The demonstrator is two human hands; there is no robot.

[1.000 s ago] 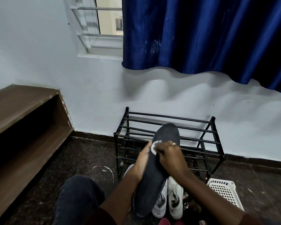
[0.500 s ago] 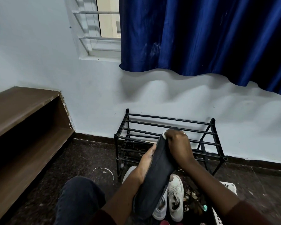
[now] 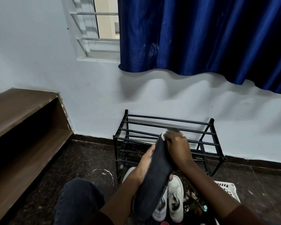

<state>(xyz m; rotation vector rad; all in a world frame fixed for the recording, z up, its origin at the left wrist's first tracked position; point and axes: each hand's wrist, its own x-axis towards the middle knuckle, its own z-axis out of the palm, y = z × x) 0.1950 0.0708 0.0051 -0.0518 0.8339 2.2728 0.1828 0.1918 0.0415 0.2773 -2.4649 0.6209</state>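
The dark shoe [image 3: 154, 184] is held up off the floor, sole towards the person, toe tipped to twelve o'clock. The left hand [image 3: 147, 161] grips it along the nine o'clock edge, with its fingers hidden behind. The right hand [image 3: 177, 146] is curled tight on a white wipe [image 3: 163, 135] and presses it to the toe.

To my eye this is the wiping step. It would go best with the left hand bracing the shoe firmly, the strokes running the sole's length, and the wipe kept folded under the fingertips so that it does not slip out.

White sneakers [image 3: 175, 197] sit on the floor just below, at six o'clock. A black rack [image 3: 169, 118] stands at twelve, against the wall. A white basket [image 3: 227, 189] lies at four o'clock.
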